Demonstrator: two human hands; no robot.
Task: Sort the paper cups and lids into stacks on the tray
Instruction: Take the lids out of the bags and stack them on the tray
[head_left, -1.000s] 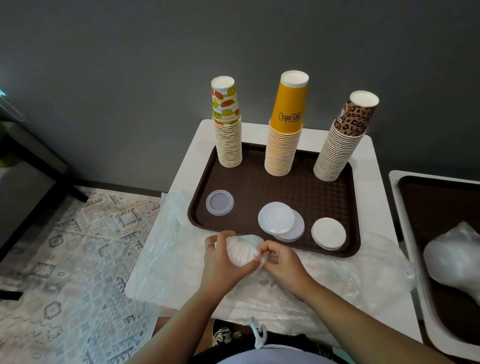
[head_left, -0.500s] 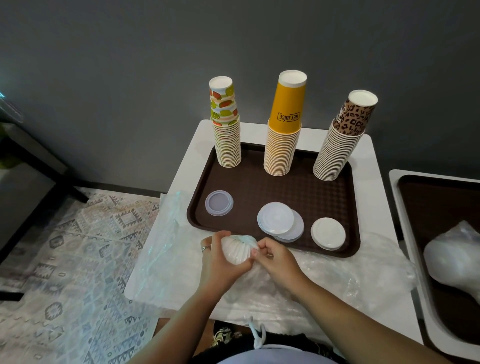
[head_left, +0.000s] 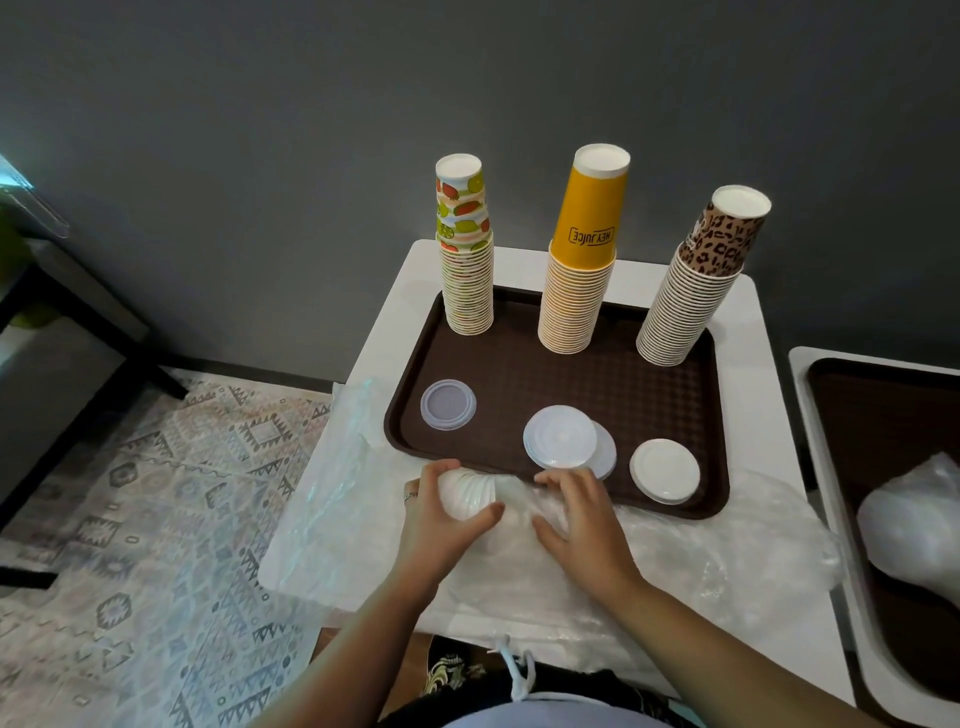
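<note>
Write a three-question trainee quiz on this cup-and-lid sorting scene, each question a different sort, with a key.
1. How many cup stacks stand on the brown tray?
2. True or false: the left hand holds a stack of white lids.
3. Which cup stack stands farthest right? A) fruit-print stack B) yellow stack C) leopard-print stack

Key: 1. Three. 2. True. 3. C.
</note>
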